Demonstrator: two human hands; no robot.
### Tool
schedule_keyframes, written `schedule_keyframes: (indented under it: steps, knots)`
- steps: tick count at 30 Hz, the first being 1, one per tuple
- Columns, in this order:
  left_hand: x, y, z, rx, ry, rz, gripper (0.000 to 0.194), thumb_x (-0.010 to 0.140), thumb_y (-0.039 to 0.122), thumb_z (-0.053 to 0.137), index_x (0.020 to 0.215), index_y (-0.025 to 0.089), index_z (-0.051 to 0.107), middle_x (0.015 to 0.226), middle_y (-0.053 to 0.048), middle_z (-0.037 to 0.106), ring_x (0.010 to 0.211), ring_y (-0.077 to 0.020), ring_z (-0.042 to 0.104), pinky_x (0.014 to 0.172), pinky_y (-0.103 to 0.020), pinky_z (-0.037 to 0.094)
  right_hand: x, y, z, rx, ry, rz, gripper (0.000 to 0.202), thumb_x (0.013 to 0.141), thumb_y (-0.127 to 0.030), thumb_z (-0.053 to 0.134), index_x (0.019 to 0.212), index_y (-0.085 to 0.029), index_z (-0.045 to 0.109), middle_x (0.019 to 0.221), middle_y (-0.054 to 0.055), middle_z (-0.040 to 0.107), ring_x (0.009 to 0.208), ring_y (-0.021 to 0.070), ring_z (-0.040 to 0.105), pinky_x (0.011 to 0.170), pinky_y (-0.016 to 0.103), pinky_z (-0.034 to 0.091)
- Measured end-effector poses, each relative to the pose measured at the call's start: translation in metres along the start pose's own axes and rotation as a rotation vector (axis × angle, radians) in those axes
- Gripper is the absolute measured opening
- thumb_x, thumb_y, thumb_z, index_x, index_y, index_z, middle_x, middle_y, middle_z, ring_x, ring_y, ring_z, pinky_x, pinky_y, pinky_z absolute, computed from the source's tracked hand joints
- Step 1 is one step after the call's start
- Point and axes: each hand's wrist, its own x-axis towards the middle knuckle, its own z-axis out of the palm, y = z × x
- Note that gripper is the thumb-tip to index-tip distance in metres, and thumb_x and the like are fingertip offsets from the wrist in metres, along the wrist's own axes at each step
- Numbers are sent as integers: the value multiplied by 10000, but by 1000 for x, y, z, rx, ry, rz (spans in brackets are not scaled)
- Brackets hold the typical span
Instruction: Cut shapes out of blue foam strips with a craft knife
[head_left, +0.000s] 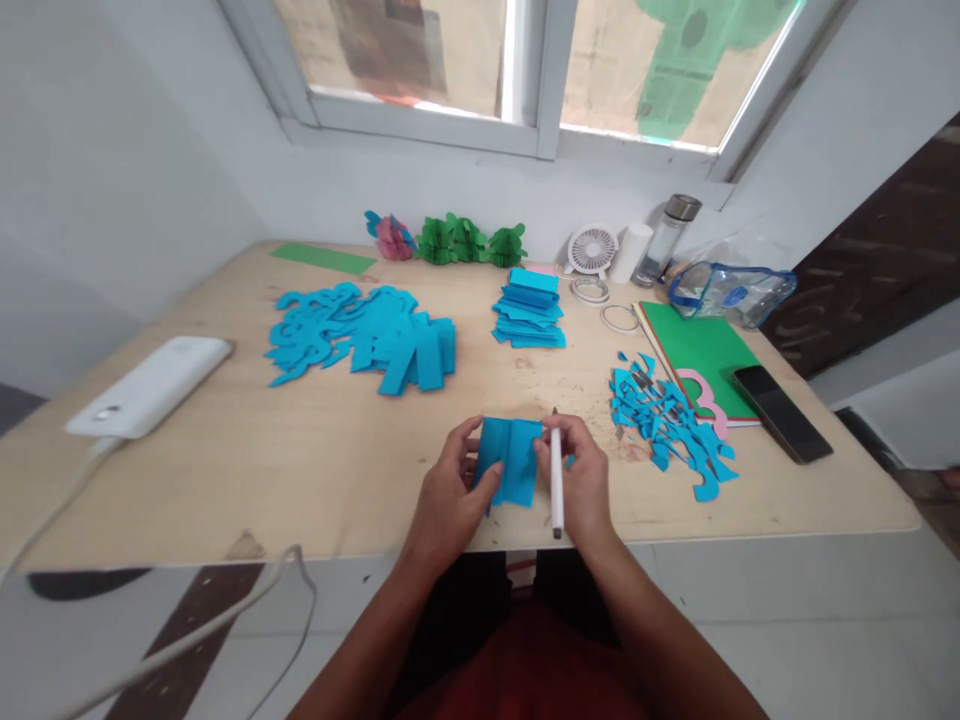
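The left hand [448,502] pinches a folded blue paper sheet [522,462]; the right hand [589,482], curled closed, holds a slim white pen-like stick [556,485] beside it.

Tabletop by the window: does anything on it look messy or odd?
One messy patch: blue paper scraps lie scattered at the right. Beside them, a pink cutout straddles the edge of the green sheet, and the phone rests askew over its corner. I see no clear spill or damage.
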Motion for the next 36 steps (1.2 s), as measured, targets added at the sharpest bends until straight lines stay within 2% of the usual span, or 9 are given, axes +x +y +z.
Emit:
schedule_keyframes:
  steps: [4,7,10,14,17,19,22,28,36]
  knots:
    - [28,-5,-19,238,105,66,596,799,385,587,1351,206,452,1051,-79,681,787,-208,673,743,-378,568,7,6,-14,52,57,-12,156,780,-279,632,925,-222,624,725,-19,623,630,126,569,599,252,482]
    - [66,-2,-35,388,221,125,537,799,357,596,1312,233,497,1151,-96,675,988,-271,668,858,-413,543,9,10,-21,118,65,12,181,775,-306,659,930,-223,620,747,-17,617,644,122,578,595,247,480]
    - [96,5,-43,498,283,115,565,810,357,598,1329,160,494,1274,-156,626,1163,-333,597,959,-470,494,11,12,-28,156,87,58,213,745,-326,694,916,-221,623,739,-24,606,615,111,567,562,234,467]
    - [88,8,-34,605,345,259,495,877,376,545,1298,116,529,1317,-177,591,1260,-343,510,1046,-496,419,15,10,-45,172,122,116,263,677,-341,742,880,-214,632,708,-25,611,604,116,576,553,236,474]
    - [58,6,-14,661,47,390,309,918,283,475,1169,165,612,1179,-128,665,1132,-292,584,980,-455,457,17,8,-63,152,136,146,272,651,-337,747,862,-212,631,702,-19,619,607,123,578,545,239,476]
    - [41,8,3,665,-90,426,194,881,234,532,1019,210,666,1032,-66,710,1024,-253,623,920,-405,482,17,8,-73,119,135,164,286,629,-332,764,851,-207,633,697,-17,620,611,125,577,555,241,479]
    - [33,14,26,687,-221,448,165,851,204,576,981,229,675,1007,-44,710,1008,-254,615,863,-401,475,15,10,-84,110,122,164,285,635,-336,765,853,-208,635,688,-20,611,601,120,558,549,238,472]
    - [50,21,52,773,-308,433,115,823,165,599,910,189,669,955,-103,666,992,-292,574,840,-430,428,8,13,-87,91,75,171,298,646,-364,771,860,-207,633,701,-5,632,616,133,582,559,246,490]
    - [54,17,58,737,-297,369,112,780,98,589,789,204,624,889,-68,653,975,-265,560,826,-389,407,7,11,-82,80,-2,164,274,653,-315,761,865,-209,623,683,-20,613,608,126,577,546,226,479]
